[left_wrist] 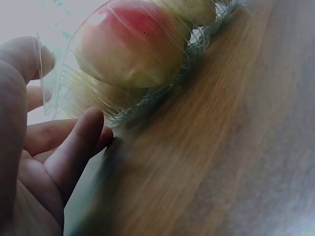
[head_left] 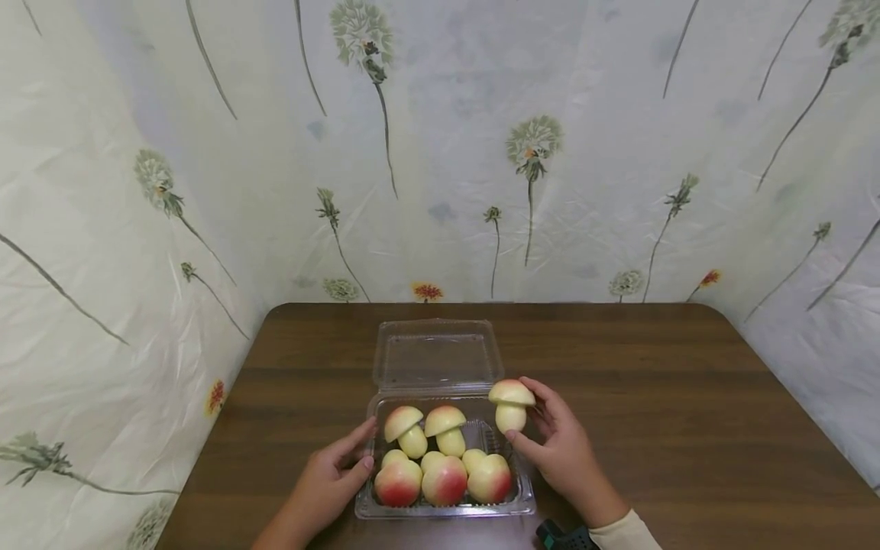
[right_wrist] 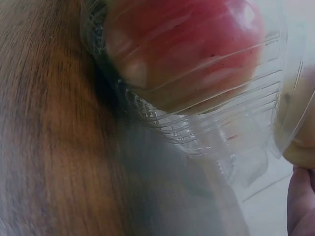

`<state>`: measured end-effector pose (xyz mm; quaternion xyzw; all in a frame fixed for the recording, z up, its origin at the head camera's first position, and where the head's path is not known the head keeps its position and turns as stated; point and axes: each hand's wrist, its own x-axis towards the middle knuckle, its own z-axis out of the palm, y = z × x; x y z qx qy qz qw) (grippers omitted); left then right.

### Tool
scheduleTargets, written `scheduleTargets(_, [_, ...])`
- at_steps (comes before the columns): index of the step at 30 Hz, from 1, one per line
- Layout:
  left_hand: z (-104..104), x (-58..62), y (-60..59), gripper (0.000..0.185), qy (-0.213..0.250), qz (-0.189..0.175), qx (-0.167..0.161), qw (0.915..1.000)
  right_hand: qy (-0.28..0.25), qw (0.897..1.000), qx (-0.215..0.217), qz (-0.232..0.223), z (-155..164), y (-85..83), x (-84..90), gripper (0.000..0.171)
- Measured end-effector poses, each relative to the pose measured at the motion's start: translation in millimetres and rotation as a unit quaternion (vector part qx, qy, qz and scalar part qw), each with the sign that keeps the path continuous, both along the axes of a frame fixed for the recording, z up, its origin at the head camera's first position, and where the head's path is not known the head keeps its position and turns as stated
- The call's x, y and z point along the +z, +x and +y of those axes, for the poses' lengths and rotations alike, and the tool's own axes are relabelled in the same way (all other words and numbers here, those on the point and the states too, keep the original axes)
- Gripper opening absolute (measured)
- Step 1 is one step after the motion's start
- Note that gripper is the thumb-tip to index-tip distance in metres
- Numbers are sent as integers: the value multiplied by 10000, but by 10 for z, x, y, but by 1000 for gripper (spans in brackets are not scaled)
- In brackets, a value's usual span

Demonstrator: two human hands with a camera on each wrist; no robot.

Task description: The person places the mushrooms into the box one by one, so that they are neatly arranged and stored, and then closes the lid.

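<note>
A clear plastic clamshell container (head_left: 445, 512) stands on the table with its lid (head_left: 440, 359) folded back. Inside, two pale yellow mushrooms with red-tinted caps (head_left: 450, 429) lie in the back row, and three more (head_left: 447, 481) lie in front, caps towards me. My left hand (head_left: 326, 477) holds the container's left edge, its thumb at the rim, as the left wrist view also shows. Above the back right compartment, my right hand (head_left: 560, 443) pinches another mushroom (head_left: 511, 405) upright between thumb and fingers. In the right wrist view, only a fingertip (right_wrist: 300, 196) shows below that mushroom.
The brown wooden table (head_left: 619, 367) extends to both sides and behind the container. A pale curtain with dandelion print (head_left: 447, 153) surrounds its far edges. A dark wristband (head_left: 564, 536) shows at my right wrist.
</note>
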<state>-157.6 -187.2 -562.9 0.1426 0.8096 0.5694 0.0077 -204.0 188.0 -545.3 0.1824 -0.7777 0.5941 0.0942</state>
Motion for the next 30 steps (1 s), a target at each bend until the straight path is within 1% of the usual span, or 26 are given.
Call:
scheduleTargets(5, [-1,3,-2,55,3,11,4,10000,204,9991,17,368,-27,-17,-12,78])
scheduleTargets(8, [2,4,-1,55,16,17,-8,10000,391,9981,16,485,-44,-18,-10,78])
scheduleTargets(18, [14,11,-2,55,49,50,-8,10000,814,9949,146,585,-75,-22,-13,79])
scheduleTargets(25, [18,14,-3,55,54,28,-20,10000,913,9929,398,654,-89,-40,1,80])
scheduleTargets(30, [21,29,6,54,49,-46,10,10000,1067,9910,470,661,-81,-42,24,82])
